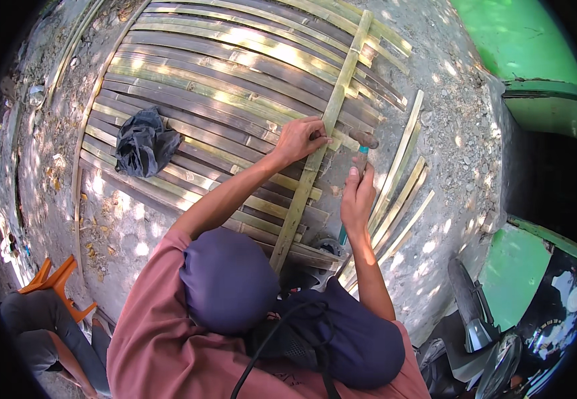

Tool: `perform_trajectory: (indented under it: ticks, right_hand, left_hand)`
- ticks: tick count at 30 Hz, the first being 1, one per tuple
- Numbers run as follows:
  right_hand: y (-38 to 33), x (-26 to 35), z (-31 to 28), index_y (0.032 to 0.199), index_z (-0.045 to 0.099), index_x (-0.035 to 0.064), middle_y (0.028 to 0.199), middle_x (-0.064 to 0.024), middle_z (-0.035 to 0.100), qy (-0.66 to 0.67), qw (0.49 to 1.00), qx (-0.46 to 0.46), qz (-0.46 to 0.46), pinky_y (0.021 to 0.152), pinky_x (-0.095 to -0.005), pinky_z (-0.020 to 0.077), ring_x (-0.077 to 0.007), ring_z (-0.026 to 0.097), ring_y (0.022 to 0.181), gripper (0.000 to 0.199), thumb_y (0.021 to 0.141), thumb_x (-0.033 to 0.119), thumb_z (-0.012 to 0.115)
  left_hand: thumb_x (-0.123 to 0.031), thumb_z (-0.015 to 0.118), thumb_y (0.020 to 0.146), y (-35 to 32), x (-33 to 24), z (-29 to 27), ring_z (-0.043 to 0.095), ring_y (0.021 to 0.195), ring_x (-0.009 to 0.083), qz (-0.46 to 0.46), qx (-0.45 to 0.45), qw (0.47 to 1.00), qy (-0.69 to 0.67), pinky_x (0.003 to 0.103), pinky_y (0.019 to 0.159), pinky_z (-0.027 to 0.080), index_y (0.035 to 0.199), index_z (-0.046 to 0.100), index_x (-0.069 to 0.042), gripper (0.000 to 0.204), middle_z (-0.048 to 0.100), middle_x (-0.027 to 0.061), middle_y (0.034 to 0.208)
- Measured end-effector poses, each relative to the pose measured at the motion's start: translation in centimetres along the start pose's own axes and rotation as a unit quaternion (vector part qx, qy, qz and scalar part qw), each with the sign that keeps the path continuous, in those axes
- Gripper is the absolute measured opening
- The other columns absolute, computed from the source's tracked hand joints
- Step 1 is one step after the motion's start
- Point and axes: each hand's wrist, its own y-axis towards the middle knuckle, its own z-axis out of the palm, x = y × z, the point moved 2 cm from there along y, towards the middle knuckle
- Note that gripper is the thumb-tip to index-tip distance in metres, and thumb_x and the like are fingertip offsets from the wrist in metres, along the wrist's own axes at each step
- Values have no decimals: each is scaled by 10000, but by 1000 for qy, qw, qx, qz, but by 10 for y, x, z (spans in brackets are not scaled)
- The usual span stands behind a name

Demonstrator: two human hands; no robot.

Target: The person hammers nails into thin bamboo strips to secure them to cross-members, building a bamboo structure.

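A panel of split bamboo slats point(188, 76) lies on the ground before me, and a long bamboo crosspiece point(309, 174) runs over the slats near their right ends. My left hand point(299, 141) rests at the crosspiece, thumb and fingers pinched together against it. Whatever is between those fingertips is too small to make out. In my right hand point(357, 199) is a hammer point(364, 139), gripped by its handle. Its head, above a teal band, is raised just right of the crosspiece and apart from it.
A crumpled black plastic bag point(144, 143) lies on the slats at left. Loose bamboo strips point(400, 211) lie to the right. An orange chair point(62, 284) and another person's legs point(35, 326) show at lower left. A motorcycle point(478, 342) and green panels point(518, 269) line the right.
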Motion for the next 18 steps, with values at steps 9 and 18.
perform_trajectory:
  ticks: [9,18]
  right_hand:
    - [-15,-23,-11,1559,496,19,968,-220,709,-38,995,50,82,683,-447,539,-353,686,732,433,1156,177,502]
    - [-11,-14,15,1571,475,-49,1123,-346,705,-55,994,42,-87,831,-514,565,-499,717,963,458,1163,160,496]
  left_hand:
    - [-401,652,1058,-2,25,-37,290,1632,403,51,-54,955,287,620,1324,214,1613,488,-156,629,370,168,1722]
    - [-518,497,1127,8,56,-30,125,1711,387,-19,-14,941,338,708,1330,89,1778,250,-255,745,125,137,1862]
